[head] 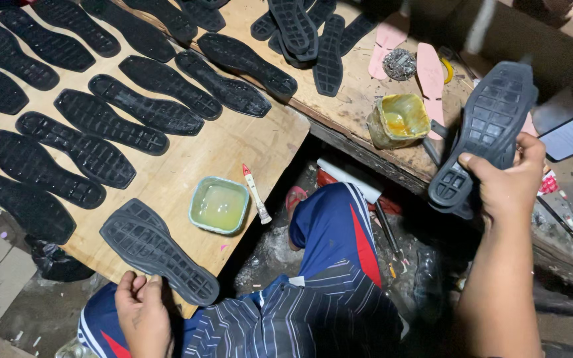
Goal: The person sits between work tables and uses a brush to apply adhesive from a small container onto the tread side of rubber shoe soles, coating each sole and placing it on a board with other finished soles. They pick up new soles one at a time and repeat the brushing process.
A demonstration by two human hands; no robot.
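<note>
Black rubber, that's what I've got in the right hand (509, 182): a shoe sole (485, 136) with a grid of square tread blocks, held up off the bench with the tread facing me, fingers wrapped round its heel end. It hangs over the gap between the two work surfaces, just above a pot of yellowish glue (398, 120) that's all crusted at the rim.

My left hand (142, 311) is down at the near edge of the wooden board (233, 142), fingers curled loosely and touching the heel end of a second sole (157, 250) that lies flat, tread up, with finer ribbed lines. It isn't gripping anything, just resting there.

Just beside that sole sits a small square tub (219, 205), pale green, full of cloudy liquid, and a little white tube with a red tip (256, 193) next to it. The rest of the board is covered in rows of the same black soles (94, 119), shiny and bumpy. Farther back there's a heap of more soles (300, 30), a couple of pink insoles (430, 69) and a tin of small nails (400, 64).
</note>
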